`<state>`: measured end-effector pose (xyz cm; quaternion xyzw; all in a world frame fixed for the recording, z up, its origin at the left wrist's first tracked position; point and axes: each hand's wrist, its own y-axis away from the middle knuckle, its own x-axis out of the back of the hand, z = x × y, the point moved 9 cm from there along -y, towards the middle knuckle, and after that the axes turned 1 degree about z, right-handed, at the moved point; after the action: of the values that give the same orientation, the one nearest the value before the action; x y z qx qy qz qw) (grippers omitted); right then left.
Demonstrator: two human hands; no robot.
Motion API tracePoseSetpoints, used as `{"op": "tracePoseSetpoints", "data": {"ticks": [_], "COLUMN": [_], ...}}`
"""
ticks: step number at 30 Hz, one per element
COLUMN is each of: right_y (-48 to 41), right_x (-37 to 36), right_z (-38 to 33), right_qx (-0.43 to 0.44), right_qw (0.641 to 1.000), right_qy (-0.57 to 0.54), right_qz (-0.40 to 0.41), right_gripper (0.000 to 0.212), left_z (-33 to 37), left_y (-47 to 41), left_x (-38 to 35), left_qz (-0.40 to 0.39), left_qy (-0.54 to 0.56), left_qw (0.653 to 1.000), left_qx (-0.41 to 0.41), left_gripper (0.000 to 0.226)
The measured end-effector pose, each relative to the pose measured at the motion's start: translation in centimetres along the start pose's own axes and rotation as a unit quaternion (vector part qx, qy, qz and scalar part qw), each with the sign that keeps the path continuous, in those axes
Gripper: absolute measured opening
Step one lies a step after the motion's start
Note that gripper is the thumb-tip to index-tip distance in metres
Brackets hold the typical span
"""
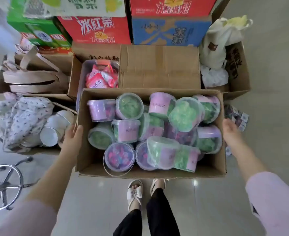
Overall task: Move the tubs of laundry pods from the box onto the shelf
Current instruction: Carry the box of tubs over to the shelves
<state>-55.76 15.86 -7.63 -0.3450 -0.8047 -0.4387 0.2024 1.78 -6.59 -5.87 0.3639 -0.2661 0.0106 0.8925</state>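
An open cardboard box [92, 160] is held up in front of me, above my feet. It is full of several clear round tubs of laundry pods [129, 106] with pink labels, some holding green pods, some purple and pink pods [119, 156]. They lie jumbled, some upright, some on their sides. My left hand [73, 136] grips the box's left wall with the thumb over the rim. On the opposite wall my right hand [231, 128] holds the outside. No shelf is in view.
Behind the held box stand a closed brown carton [159, 65], a clear bin of pink packets [101, 77] and stacked drink cartons [96, 29]. Boxes of bags, cloth and white cups [55, 128] are at left. A chrome stool base [2, 184] sits lower left. White sacks [215, 46] are at right.
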Motion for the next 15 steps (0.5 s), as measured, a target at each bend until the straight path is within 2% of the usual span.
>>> {"op": "tracePoseSetpoints", "data": {"ticks": [2,5,9,15], "right_y": [-1.7,-2.3,-1.8,-1.3], "right_x": [-0.7,-1.6,-1.5,-0.8], "right_z": [0.1,-0.4,-1.2,-1.0], "right_qx": [0.005,0.036,0.108,0.079], "right_qw": [1.0,0.998,0.992,0.988], "right_qy": [-0.008,-0.015,-0.001,0.036], "right_qz": [0.03,0.047,0.068,0.127], "right_gripper": [0.06,0.054,0.049,0.058], "left_z": [-1.0,-2.3,-2.2,-2.0], "left_y": [-1.9,-2.8,-3.5,-3.4], "left_x": [-0.4,0.1,0.1,0.1], "left_qz": [0.047,0.107,0.11,0.104], "left_qy": [-0.06,-0.109,-0.13,-0.153], "left_qw": [0.997,0.988,0.985,0.983], "left_qx": [0.007,0.023,0.007,-0.009], "left_gripper": [0.072,0.068,0.063,0.06]}}
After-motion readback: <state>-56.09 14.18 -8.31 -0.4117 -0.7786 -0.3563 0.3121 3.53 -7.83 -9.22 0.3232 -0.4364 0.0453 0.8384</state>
